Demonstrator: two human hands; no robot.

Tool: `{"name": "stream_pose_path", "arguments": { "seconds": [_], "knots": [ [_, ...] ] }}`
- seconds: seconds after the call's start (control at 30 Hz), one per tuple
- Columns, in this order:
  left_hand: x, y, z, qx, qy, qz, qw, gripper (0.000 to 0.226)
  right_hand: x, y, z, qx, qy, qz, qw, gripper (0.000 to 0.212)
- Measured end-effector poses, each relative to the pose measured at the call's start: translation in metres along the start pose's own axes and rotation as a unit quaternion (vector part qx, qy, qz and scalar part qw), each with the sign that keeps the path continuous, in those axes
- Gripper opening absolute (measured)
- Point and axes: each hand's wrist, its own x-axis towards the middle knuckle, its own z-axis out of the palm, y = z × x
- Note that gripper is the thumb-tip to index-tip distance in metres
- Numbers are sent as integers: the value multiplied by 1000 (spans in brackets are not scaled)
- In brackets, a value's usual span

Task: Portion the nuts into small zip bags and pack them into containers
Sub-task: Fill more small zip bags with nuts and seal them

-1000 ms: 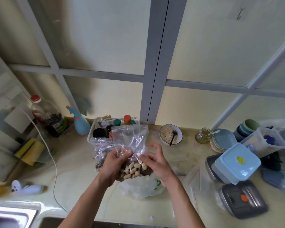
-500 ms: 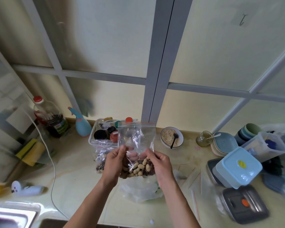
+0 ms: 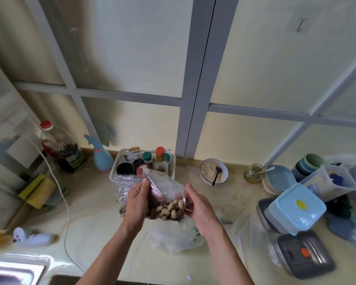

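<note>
A pale stone counter [image 3: 95, 219] runs along a wall of frosted glass panels in grey frames, and you stand at its front edge, near the middle. Your left hand [image 3: 136, 199] grips the left side of a small zip bag [image 3: 166, 194], thumb raised along the plastic, fingers curled behind it. Your right hand [image 3: 197, 204] holds the bag's right edge, fingers curled around it. The bag hangs just above the counter, its top flopped back toward the wall, and nuts [image 3: 169, 208] fill its bottom, pale ones among dark ones. Directly under it lies a crumpled white plastic bag [image 3: 173, 235]. Behind your hands, at the back edge, sits a white basket [image 3: 116, 167] of bottles and jars, with a bowl [image 3: 214, 171] and spoon to its right. Toward the right end lies a light blue lidded container [image 3: 296, 208] tilted on a grey one, and empty zip bags [image 3: 245, 227] spread flat beside them.
</note>
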Motion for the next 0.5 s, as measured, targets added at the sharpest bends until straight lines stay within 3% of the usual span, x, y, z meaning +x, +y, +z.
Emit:
{"name": "stream_pose_path", "arguments": {
  "seconds": [0.13,0.27,0.4,0.5],
  "knots": [
    [-5,-2,2,53,-4,44,998,50,-1,-2,-1,105,16,-37,994,31],
    [-8,-4,2,67,4,59,996,50,1,-3,1,138,48,-48,988,12],
    [-10,-2,5,82,0,63,995,52,-2,-8,3,148,41,-44,987,15],
    [-8,-7,4,94,-15,47,994,51,-1,-8,0,137,99,-79,983,15]
  ]
}}
